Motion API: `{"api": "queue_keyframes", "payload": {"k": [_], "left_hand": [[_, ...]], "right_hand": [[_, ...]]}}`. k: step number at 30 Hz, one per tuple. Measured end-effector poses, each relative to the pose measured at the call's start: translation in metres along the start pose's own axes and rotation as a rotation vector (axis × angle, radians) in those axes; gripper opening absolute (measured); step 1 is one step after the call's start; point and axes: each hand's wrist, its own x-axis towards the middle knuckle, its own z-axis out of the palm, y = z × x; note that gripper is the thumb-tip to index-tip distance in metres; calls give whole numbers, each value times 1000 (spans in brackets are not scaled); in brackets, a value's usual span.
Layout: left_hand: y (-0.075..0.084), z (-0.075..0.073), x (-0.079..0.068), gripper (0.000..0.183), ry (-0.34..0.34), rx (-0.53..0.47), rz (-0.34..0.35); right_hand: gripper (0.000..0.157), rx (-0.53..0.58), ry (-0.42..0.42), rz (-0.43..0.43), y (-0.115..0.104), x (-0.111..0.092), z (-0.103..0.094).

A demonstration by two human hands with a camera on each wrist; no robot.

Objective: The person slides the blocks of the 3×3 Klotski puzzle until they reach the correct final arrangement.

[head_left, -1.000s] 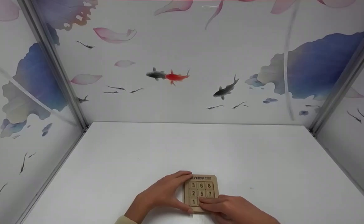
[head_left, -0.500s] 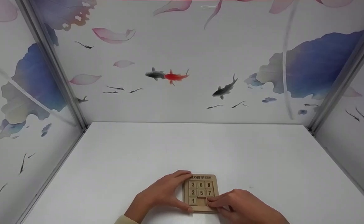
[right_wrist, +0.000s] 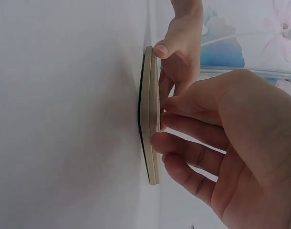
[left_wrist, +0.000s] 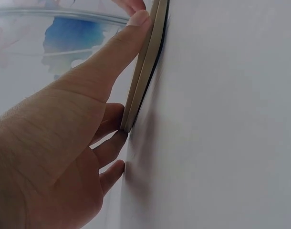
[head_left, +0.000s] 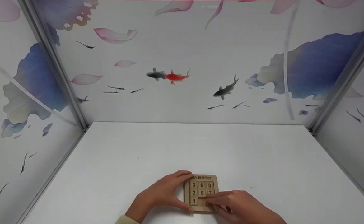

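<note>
A wooden sliding number puzzle [head_left: 199, 209] lies flat on the white table in the head view. Number tiles [head_left: 201, 185] show 3, 6, 8 on top, then 2, 5 and a partly covered 7. The bottom row has a 1 at left and a bare slot in the middle; its right corner is hidden by fingers. My left hand [head_left: 161, 193] holds the board's left side, thumb at the near edge and fingers at the far edge. My right hand [head_left: 242, 205] touches the lower right tiles with its fingertips. The right wrist view shows loosely bent fingers [right_wrist: 195, 131] against the board's face.
The white table [head_left: 123, 149] reaches back to a panel [head_left: 182, 102] printed with fish and petals. Side panels with metal corner posts [head_left: 57, 67] stand left and right. A pale sleeve cuff [head_left: 126, 220] shows at the left wrist.
My right fingertips have moved right from the bottom middle cell, uncovering a bare slot, then slightly up over part of the 7. My left hand stays in place.
</note>
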Motion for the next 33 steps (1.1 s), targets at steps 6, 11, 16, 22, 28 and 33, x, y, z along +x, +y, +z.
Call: {"api": "queue_keyframes", "payload": {"k": [6,11,16,22,28,33], "left_hand": [[0,-1,0,117,1,12,16],[0,-1,0,118,6,33,17],[0,0,1,118,14,39,33],[0,0,0,117,7,30,33],[2,-1,-1,117,14,33,39],[3,-1,-2,116,18,28,35]], "right_hand": [[37,15,34,-93,-6,3,11],[42,-23,45,-125,-7,5,20],[43,-62,69,-159,-7,5,25],[44,-75,53,-160,-6,5,27],[44,-130,66,-181,-6,5,27],[44,-124,53,-165,-7,5,26]]}}
